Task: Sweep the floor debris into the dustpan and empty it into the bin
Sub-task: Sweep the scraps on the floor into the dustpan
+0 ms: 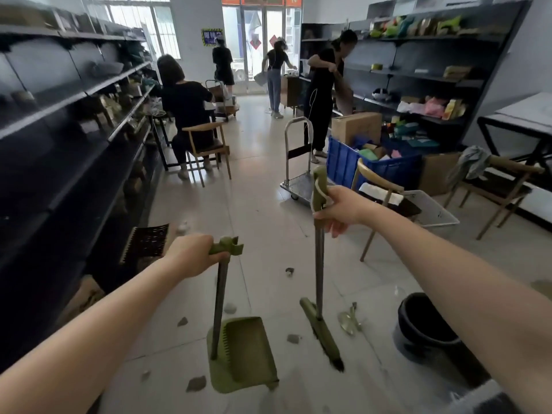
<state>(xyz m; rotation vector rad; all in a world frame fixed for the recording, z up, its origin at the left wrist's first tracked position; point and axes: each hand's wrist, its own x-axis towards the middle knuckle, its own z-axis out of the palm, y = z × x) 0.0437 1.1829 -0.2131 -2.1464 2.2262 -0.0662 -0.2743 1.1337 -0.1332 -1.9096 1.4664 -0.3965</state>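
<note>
My left hand (191,254) grips the top of the long handle of a green dustpan (243,354), whose pan rests on the pale tiled floor. My right hand (343,209) holds the handle of a green broom (324,336); its bristles touch the floor just right of the pan. Small grey scraps of debris (292,339) lie scattered around both tools, with a shiny crumpled wrapper (349,321) right of the broom head. A black round bin (424,327) stands on the floor at the right, partly behind my right forearm.
Dark shelving (59,150) lines the left wall and another shelf unit (418,70) the right. A wooden chair (385,201), white basket (433,210), blue crate (358,165) and trolley (298,174) stand ahead on the right. Several people work further down the aisle.
</note>
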